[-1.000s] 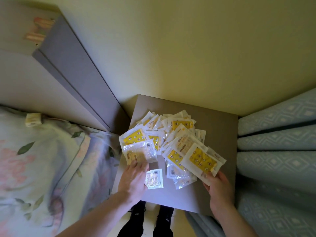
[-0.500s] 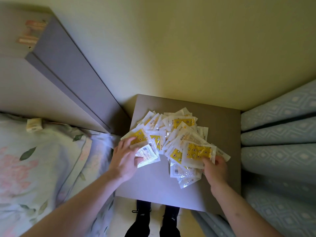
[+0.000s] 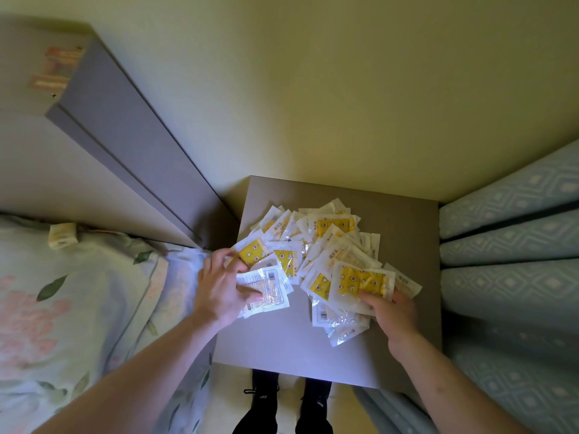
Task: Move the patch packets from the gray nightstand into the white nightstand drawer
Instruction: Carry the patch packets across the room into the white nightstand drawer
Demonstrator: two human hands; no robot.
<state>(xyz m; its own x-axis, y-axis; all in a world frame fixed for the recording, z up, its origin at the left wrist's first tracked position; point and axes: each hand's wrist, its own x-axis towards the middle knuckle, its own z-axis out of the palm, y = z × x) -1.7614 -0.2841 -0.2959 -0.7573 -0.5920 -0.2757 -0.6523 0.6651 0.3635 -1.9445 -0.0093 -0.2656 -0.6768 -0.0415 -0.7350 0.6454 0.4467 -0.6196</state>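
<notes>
Our left hand (image 3: 219, 289) pinched a clear-backed patch packet (image 3: 266, 291) between thumb and fingers at the left edge of the pile, its fingertips also touching a yellow star-printed packet (image 3: 252, 253) just beyond. Our right hand (image 3: 391, 311) gripped another yellow packet (image 3: 360, 281) at its near edge, thumb on top, with more packets fanned beneath it.

The remaining patch packets (image 3: 316, 242) lay overlapped in a loose heap across the far and middle part of the gray nightstand (image 3: 282, 346). We judged them light, thin and flexible, with glossy wrappers likely to slide over one another, so a stack would want squeezing flat by its sealed edges rather than lifting from the middle, where it could fan out and spill.

The near part of the nightstand top was bare. To its left lay a floral pillow (image 3: 62, 292) and bedding, with a gray headboard (image 3: 131, 145) running away against the pale yellow wall (image 3: 344, 89). To the right stood blue patterned padded panels (image 3: 507, 252). Our dark shoes (image 3: 282, 402) showed below the near edge. We could not see the white nightstand or its drawer.
</notes>
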